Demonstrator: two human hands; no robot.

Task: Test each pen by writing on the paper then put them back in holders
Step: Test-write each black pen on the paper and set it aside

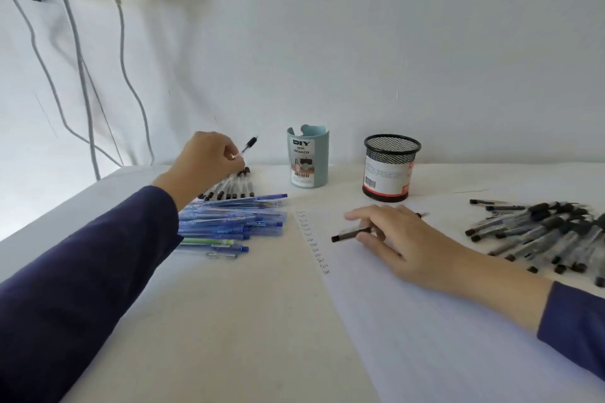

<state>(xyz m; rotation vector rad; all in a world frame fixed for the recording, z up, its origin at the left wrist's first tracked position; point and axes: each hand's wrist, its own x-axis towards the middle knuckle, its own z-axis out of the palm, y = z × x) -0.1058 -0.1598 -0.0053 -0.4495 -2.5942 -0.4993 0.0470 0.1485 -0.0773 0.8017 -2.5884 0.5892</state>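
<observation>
Okay: teal holder point(307, 162) labelled "DIY DESK ORGANIZER", barcode under it; black mesh holder point(391, 170) beside it, white-and-red label with barcode, print too small to read. Handwritten "Test" column point(312, 239) down left edge of paper point(425, 321). Left hand point(204, 163) pinching clear pen point(248, 144) in curled fingers, pen tilted up above row of black-capped pens point(229, 190), blue pens point(235, 222) nearer. Right hand point(393, 232) over paper, fingers curled round dark pen point(350, 234), one end poking out left past fingertips, near "Test" column. Heap of black pens point(540, 229) far right.
</observation>
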